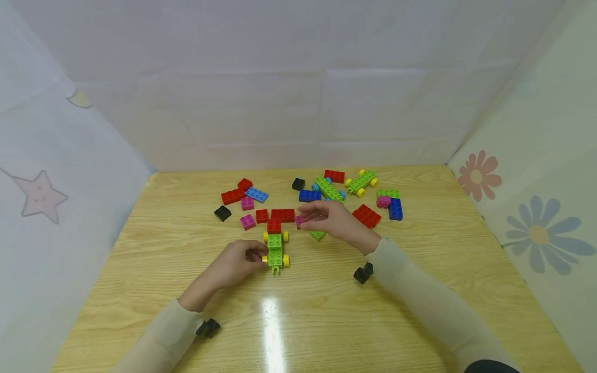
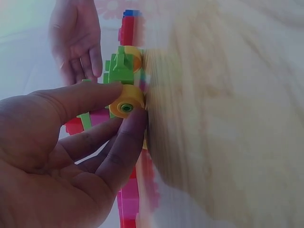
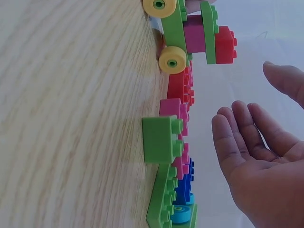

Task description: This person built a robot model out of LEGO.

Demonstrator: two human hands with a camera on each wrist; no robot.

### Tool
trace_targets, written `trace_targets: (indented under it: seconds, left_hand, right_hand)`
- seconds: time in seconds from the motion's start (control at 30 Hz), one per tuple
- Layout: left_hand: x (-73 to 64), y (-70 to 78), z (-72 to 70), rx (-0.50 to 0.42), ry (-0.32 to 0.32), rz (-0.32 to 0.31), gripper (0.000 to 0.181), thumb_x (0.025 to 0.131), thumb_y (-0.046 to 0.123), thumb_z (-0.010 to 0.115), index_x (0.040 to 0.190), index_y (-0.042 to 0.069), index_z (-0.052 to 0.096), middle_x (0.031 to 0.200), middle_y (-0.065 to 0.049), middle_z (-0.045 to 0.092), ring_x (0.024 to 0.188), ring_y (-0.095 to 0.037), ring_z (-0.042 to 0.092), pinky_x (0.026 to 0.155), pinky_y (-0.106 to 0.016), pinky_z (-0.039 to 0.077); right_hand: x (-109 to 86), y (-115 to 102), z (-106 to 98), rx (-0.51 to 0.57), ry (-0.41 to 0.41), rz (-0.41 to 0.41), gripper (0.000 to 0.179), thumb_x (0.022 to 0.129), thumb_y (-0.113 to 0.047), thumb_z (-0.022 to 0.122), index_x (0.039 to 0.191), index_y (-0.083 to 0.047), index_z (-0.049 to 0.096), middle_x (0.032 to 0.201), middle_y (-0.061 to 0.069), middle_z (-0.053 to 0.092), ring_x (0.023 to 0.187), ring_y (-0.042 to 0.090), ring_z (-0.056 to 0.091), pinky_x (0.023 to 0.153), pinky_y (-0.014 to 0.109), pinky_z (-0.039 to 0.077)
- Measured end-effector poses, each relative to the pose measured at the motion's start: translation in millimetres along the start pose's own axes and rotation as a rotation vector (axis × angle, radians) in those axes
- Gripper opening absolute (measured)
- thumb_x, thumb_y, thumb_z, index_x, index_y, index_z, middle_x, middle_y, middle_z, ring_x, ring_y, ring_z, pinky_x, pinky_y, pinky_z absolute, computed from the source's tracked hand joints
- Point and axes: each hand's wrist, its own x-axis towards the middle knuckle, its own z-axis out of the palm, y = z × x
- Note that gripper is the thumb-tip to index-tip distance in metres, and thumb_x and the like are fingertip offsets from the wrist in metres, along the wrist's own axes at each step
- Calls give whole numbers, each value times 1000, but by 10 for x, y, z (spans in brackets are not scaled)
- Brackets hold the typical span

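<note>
A toy car [image 1: 275, 255] with a green base and yellow wheels stands on the table in front of me. It carries a pink brick [image 3: 194, 34], a green plate [image 3: 209, 33] above that and a red brick [image 3: 224, 45] on top. My left hand [image 1: 239, 263] pinches the car's near-left yellow wheel [image 2: 126, 106] between thumb and finger. To the right of the car, my right hand [image 1: 330, 220] hovers with relaxed fingers, holding nothing. Beneath it are a pink brick [image 1: 299, 221], partly hidden, and a green brick [image 3: 159, 140].
Loose red, pink, black and blue bricks lie left of and behind the car, including a long red brick [image 1: 282, 215]. Behind the right hand are two green wheeled bases [image 1: 329, 189]. A red plate [image 1: 367, 216] and a blue brick [image 1: 395, 209] lie further right.
</note>
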Motion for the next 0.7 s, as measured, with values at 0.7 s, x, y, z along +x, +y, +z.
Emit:
trace_targets:
  seconds: [0.7]
  left_hand:
    - [-152, -223, -239, 7, 52, -38, 42, 100, 19, 84, 137, -1, 75, 129, -16, 80, 108, -22, 75, 88, -29, 63]
  right_hand:
    - [-58, 115, -50, 32, 19, 36, 55, 107, -21, 79, 156, -3, 63, 152, 15, 70, 133, 26, 69, 111, 35, 62]
